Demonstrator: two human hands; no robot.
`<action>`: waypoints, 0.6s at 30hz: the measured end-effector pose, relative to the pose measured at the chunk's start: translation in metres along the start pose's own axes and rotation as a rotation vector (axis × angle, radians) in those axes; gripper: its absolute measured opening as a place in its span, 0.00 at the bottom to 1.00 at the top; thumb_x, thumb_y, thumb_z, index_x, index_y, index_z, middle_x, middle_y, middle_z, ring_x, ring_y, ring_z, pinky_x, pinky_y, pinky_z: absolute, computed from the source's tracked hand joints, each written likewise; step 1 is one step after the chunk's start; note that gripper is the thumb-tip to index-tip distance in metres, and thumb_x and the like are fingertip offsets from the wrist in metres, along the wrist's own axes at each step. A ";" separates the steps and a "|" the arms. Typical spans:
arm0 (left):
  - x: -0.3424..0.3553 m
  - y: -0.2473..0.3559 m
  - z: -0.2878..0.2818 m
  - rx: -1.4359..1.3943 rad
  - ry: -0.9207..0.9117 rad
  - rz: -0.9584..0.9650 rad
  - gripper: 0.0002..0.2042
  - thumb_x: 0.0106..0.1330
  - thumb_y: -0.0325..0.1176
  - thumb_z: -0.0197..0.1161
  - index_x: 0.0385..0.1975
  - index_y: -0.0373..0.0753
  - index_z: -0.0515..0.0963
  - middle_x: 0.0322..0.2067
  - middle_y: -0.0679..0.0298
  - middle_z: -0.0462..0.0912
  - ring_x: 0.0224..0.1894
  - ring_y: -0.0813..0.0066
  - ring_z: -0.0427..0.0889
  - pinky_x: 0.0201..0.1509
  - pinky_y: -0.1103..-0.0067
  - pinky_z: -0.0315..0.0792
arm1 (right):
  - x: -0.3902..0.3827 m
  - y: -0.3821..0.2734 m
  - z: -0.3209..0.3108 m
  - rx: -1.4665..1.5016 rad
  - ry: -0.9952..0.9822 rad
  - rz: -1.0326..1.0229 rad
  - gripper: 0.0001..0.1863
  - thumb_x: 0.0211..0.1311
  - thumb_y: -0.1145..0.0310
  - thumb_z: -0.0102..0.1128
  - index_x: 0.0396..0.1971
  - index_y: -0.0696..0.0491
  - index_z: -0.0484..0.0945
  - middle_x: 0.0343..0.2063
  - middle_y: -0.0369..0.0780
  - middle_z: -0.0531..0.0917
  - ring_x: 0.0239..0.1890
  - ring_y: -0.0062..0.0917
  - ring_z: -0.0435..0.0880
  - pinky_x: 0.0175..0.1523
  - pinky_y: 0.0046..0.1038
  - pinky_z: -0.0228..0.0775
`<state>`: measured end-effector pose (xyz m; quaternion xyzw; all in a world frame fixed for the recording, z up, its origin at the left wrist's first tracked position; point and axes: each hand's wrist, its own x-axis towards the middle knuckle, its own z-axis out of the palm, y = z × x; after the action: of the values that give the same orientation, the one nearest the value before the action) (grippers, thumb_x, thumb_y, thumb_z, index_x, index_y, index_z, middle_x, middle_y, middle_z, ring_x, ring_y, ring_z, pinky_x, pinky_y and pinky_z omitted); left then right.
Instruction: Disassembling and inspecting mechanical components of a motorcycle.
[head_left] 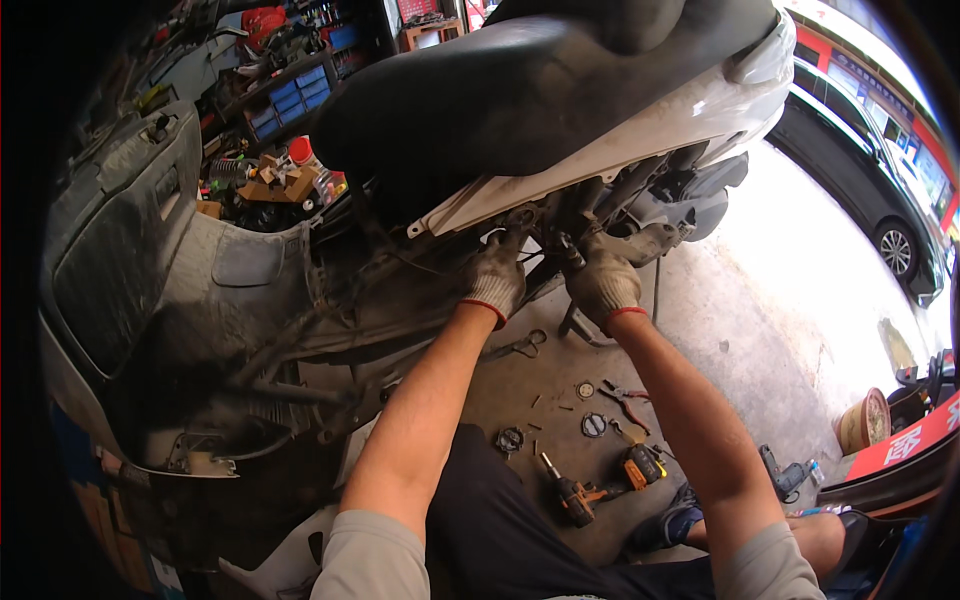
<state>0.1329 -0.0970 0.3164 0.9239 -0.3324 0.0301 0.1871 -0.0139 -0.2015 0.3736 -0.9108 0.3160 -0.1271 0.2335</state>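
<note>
"Scooter [440, 140] — where's it at?"

"Upper L & ctr, filling most of the view, white panel [690, 115] facing the person."

"Hands?"

"Both gloved, under that panel. L hand [493, 278]: fingers bent in among dark parts [522, 215]; can't tell what's held. R hand [605, 282]: just R of it, nr a metal piece [571, 251]; can't tell if clenched."

"Floor?"

"Drill [575, 497] & pliers [630, 408], btwn the forearms."

Hard daylight pours in from between two and three o'clock, bleaching the concrete floor [745, 300] there and glaring off the scooter's white side panel [720, 108] near one, while the scooter's footboard [248, 258] sits in shade toward nine and the black car [830, 140] bows against a blackened rim.
</note>
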 end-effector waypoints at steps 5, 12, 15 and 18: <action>-0.001 -0.010 0.012 -0.027 0.173 0.116 0.39 0.60 0.24 0.57 0.74 0.56 0.53 0.72 0.46 0.56 0.60 0.48 0.77 0.59 0.66 0.79 | -0.004 -0.005 0.003 -0.035 0.006 -0.067 0.26 0.67 0.48 0.51 0.56 0.50 0.77 0.51 0.53 0.82 0.56 0.46 0.80 0.59 0.41 0.72; 0.005 -0.017 0.021 -0.009 0.218 0.099 0.35 0.63 0.24 0.53 0.72 0.52 0.56 0.66 0.44 0.65 0.50 0.50 0.84 0.54 0.66 0.81 | -0.007 -0.007 -0.002 0.046 -0.020 -0.095 0.26 0.68 0.45 0.51 0.54 0.49 0.78 0.48 0.52 0.83 0.53 0.46 0.81 0.57 0.43 0.73; 0.008 -0.027 0.025 -0.133 0.216 0.059 0.33 0.64 0.25 0.53 0.71 0.51 0.59 0.61 0.44 0.72 0.48 0.49 0.84 0.53 0.65 0.81 | -0.005 -0.008 0.000 0.064 -0.033 -0.127 0.31 0.65 0.41 0.53 0.56 0.50 0.77 0.49 0.52 0.83 0.54 0.46 0.81 0.58 0.42 0.73; 0.009 -0.021 0.026 -0.207 0.215 0.059 0.32 0.65 0.26 0.54 0.71 0.51 0.60 0.55 0.45 0.78 0.47 0.49 0.84 0.51 0.64 0.81 | 0.004 -0.004 0.009 0.087 -0.011 -0.105 0.31 0.65 0.40 0.53 0.57 0.50 0.76 0.49 0.51 0.83 0.55 0.46 0.81 0.58 0.42 0.73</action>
<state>0.1510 -0.0969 0.2875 0.8810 -0.3387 0.1000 0.3148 -0.0052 -0.1983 0.3678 -0.9158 0.2606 -0.1479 0.2675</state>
